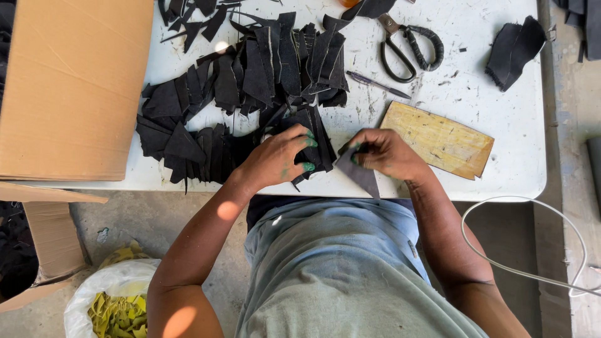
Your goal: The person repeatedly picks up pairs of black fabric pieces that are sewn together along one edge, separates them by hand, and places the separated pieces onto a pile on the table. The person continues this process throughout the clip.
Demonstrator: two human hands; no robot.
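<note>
The wooden board (440, 138) on the white tabletop (501, 156) serves here as the landmark. Far to the left of the board, the left hand (275, 159) lies with its fingers curved down on a stack of black fabric pieces (241, 94); it presses on them, and I cannot tell if it really grips one. Just left of the board, the right hand (385, 153) is closed in a pinch on one dark triangular piece (360, 174), which hangs over the near edge of the tabletop. In my judgement one piece is being taken away from the stack, and to do this well the left hand should keep the stack flat, so that only the top piece comes off, while the right hand holds its piece near the corner. Above the board lie a pen (377, 84) and black scissors (410, 47). About containers: far to the left of the board a cardboard box (72, 87) sits on the tabletop, and its inside is not visible. Lower left of the board, on the floor, a second open carton (37, 250) seems to hold dark material, and a white plastic bag (109, 294) holds yellow-green scraps (119, 316).
</note>
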